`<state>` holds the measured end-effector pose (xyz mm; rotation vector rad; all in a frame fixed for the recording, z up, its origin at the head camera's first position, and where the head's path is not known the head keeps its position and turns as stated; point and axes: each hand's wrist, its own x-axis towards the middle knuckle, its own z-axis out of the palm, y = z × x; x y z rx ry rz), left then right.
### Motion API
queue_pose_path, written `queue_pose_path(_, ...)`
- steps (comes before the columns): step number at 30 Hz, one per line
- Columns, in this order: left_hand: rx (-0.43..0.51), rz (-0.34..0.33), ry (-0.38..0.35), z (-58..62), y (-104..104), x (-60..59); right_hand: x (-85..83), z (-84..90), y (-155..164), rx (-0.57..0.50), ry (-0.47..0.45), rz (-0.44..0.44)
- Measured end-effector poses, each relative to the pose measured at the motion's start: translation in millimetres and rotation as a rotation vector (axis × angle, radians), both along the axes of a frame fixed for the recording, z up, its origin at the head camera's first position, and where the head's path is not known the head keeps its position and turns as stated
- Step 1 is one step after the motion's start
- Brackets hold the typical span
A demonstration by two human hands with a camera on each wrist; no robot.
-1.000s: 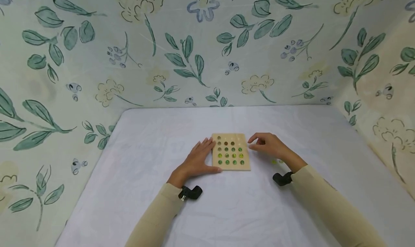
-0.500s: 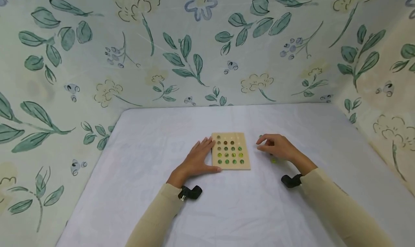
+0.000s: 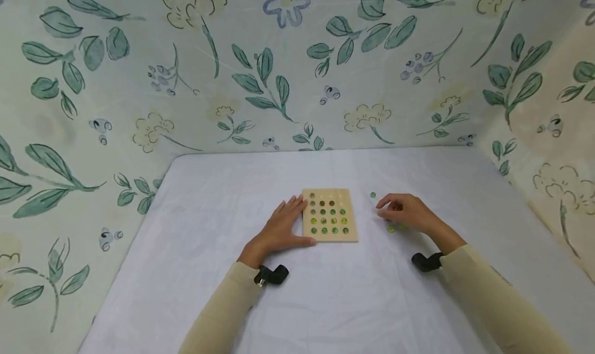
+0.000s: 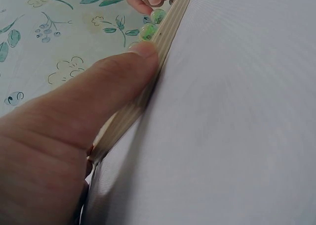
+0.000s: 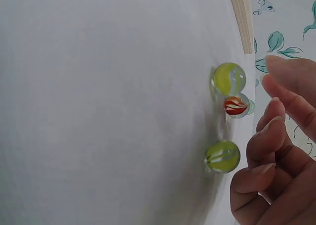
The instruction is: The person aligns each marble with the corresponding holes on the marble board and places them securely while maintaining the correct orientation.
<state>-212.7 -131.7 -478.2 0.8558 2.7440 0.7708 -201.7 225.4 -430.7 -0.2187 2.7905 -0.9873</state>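
I count 16 marbles (image 3: 333,221) on one board (image 3: 344,196), left hand (image 3: 280,230) against it, grip wide; four loose marbles (image 5: 223,157) lie by right hand (image 3: 410,213), grip narrow.

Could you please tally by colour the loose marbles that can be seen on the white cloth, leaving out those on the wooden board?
Yellow marbles: 2
Red-and-white marble: 1
Green marble: 1
Total loose marbles in view: 4
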Motion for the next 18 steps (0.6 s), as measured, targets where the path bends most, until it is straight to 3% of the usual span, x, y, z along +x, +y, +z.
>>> queue_pose_path(18,-0.003,0.004,0.009,0.2,-0.3,0.5,9.3,-1.4,10.8,0.015,0.017,-0.004)
